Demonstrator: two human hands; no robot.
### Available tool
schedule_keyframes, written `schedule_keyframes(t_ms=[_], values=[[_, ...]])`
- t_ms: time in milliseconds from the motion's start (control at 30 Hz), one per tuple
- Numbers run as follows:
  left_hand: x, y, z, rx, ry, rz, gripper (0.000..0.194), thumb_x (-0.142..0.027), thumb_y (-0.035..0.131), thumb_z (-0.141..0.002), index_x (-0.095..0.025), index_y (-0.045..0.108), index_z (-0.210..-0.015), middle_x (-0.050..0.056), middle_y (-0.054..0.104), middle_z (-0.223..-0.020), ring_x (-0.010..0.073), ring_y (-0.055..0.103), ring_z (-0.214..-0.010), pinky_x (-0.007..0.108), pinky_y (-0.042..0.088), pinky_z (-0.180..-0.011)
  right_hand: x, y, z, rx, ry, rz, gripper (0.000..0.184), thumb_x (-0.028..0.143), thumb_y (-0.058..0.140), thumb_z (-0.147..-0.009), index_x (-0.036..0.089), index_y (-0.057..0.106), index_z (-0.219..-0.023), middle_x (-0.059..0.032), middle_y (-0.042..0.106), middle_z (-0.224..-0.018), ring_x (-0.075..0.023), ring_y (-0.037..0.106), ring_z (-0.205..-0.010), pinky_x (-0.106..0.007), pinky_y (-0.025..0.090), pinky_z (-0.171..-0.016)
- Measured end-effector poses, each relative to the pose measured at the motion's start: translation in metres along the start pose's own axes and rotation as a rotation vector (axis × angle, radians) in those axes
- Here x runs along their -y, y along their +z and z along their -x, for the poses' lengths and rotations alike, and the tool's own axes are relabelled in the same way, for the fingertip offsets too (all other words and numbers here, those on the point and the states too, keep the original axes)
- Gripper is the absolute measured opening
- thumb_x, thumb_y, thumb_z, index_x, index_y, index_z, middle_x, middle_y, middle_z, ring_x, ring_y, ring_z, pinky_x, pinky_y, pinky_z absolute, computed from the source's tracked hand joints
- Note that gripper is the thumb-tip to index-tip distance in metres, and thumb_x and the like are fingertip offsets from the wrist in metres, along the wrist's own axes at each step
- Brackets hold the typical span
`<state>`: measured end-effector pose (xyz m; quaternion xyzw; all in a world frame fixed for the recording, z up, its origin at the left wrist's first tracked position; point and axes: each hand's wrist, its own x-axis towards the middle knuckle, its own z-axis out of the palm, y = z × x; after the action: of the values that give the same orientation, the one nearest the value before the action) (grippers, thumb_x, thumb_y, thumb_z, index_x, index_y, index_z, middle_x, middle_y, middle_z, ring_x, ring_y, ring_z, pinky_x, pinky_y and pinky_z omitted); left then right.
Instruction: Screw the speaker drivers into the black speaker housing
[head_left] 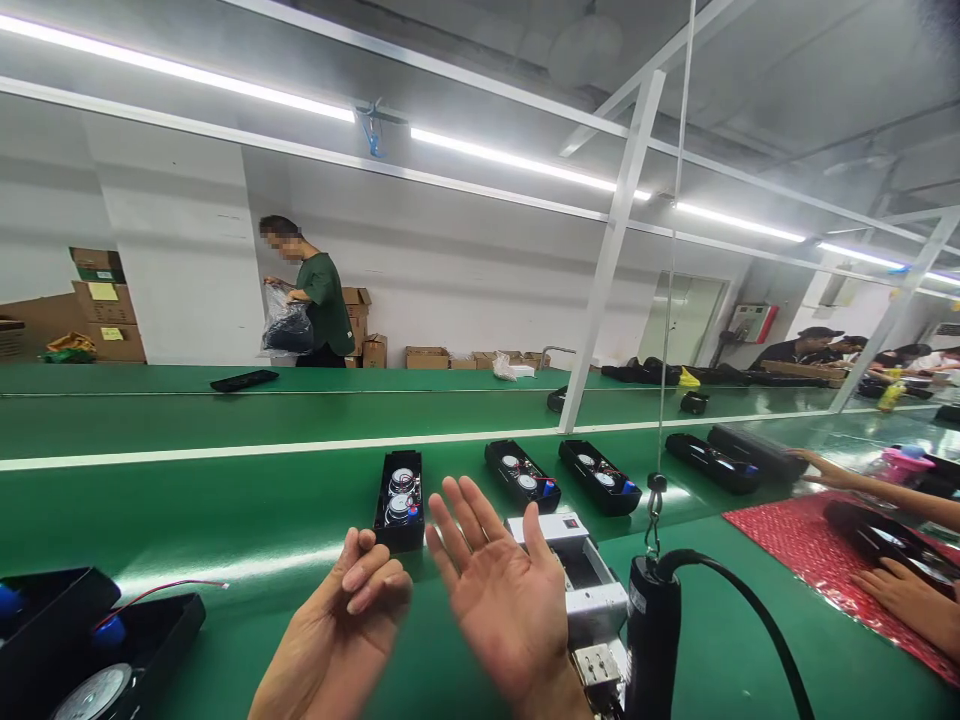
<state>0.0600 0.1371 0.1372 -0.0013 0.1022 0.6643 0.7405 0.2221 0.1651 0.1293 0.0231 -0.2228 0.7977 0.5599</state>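
Note:
My left hand (349, 610) is raised palm up over the green bench, fingers curled in and the thumb near the index finger; nothing shows in it. Beside it, my right hand (506, 600) is open, palm up and fingers spread, holding nothing. Just behind the hands lies a black speaker housing (400, 495) with two round drivers and a blue part. Partly hidden by my right hand is a metal fixture (592, 600). A black electric screwdriver (651, 640) hangs from a cable right of that hand.
Two more speaker housings (523, 474) (600, 477) lie farther back. Open black housings (142, 640) with a red wire sit at front left. On the right, a co-worker's hands (911, 590) touch dark parts over red bubble wrap (795, 530). Another person (322, 300) stands behind the bench holding a bag.

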Motion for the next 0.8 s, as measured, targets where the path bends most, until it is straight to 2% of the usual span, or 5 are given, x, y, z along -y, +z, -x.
schedule_keyframes(t_ms=[133, 233, 367, 633, 800], values=[[0.000, 0.002, 0.004, 0.031, -0.021, -0.003, 0.035, -0.019, 0.042, -0.111, -0.017, 0.053, -0.078, -0.008, 0.037, -0.060, 0.0055, 0.040, -0.049, 0.023, 0.055, -0.057, 0.000, 0.002, 0.001, -0.022, 0.000, 0.005, 0.066, 0.063, 0.062, -0.099, 0.010, 0.071, -0.136, -0.0107, 0.068, -0.148, -0.0263, 0.063, -0.138, -0.041, 0.043, -0.122], [0.000, 0.005, 0.008, 0.023, -0.047, -0.024, 0.042, -0.020, 0.048, -0.108, -0.019, 0.044, -0.067, -0.008, 0.032, -0.059, 0.0066, 0.034, -0.049, 0.025, 0.050, -0.054, -0.001, 0.003, 0.002, -0.032, 0.013, -0.020, 0.042, 0.052, 0.081, -0.089, 0.012, 0.082, -0.103, -0.0091, 0.084, -0.104, -0.0221, 0.075, -0.107, -0.035, 0.055, -0.105], [0.000, 0.013, 0.015, -0.013, -0.077, -0.064, 0.043, -0.016, 0.050, -0.106, -0.020, 0.042, -0.064, -0.007, 0.033, -0.062, 0.0078, 0.032, -0.052, 0.028, 0.049, -0.057, -0.003, 0.003, 0.004, 0.046, 0.034, -0.129, 0.058, 0.037, 0.086, -0.086, 0.020, 0.047, -0.046, 0.0077, 0.042, -0.042, -0.0094, 0.045, -0.049, -0.025, 0.046, -0.062], [0.001, 0.016, 0.017, -0.014, -0.048, -0.136, 0.042, -0.015, 0.050, -0.106, -0.017, 0.048, -0.063, -0.008, 0.031, -0.061, 0.0064, 0.030, -0.052, 0.026, 0.048, -0.057, -0.006, 0.005, 0.006, 0.092, 0.041, -0.161, 0.074, 0.035, 0.075, -0.095, 0.023, 0.018, -0.050, 0.0107, 0.023, -0.044, -0.0075, 0.022, -0.046, -0.024, 0.034, -0.057], [0.005, -0.004, 0.007, 0.075, 0.174, -0.574, 0.040, -0.038, 0.092, -0.078, -0.016, 0.061, -0.063, -0.008, 0.041, -0.060, 0.0058, 0.039, -0.057, 0.021, 0.054, -0.066, -0.006, 0.006, 0.006, 0.086, 0.054, -0.124, 0.073, 0.038, 0.081, -0.091, 0.023, 0.021, -0.051, 0.0105, 0.028, -0.045, -0.0069, 0.023, -0.047, -0.023, 0.035, -0.057]])
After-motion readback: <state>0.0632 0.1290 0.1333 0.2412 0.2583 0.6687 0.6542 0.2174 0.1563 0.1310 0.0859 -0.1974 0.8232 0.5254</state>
